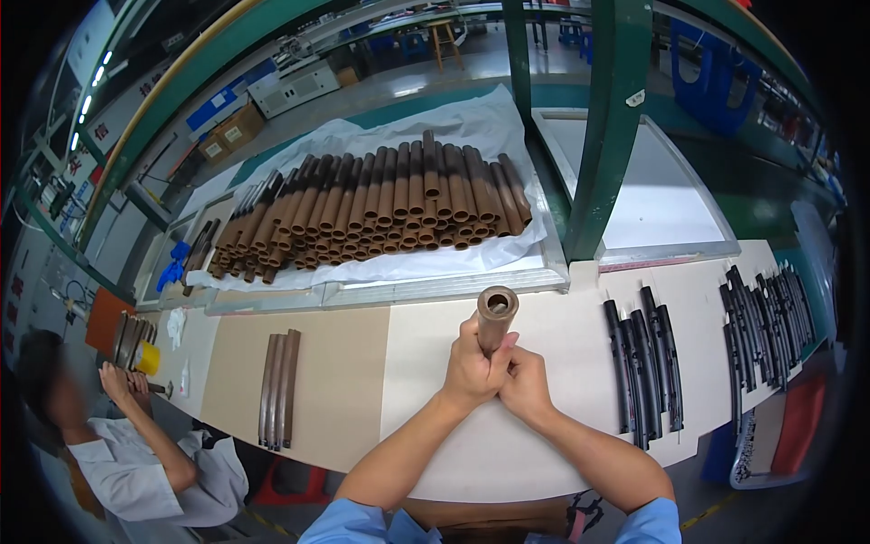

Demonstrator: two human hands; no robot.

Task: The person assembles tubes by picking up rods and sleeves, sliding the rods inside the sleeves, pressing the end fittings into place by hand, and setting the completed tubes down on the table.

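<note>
Both of my hands meet around one brown tube [496,317] above the middle of the table, its open round end tilted up toward the camera. The fingers of my left hand [471,370] are wrapped round the tube. My right hand [525,381] presses against its lower part, fingers closed. To the left, three brown tubes [278,390] lie side by side on the tan board. On the right lie several black rods [643,363]. Beyond my hands a large pile of brown tubes [362,199] rests on white sheeting [523,258].
A green post [609,136] rises behind the table [435,453]. More black rods [766,326] lie at the far right. At the left, another person [145,453] holds a tube near a yellow roll [146,357]. A blue glove [173,266] lies beside the pile.
</note>
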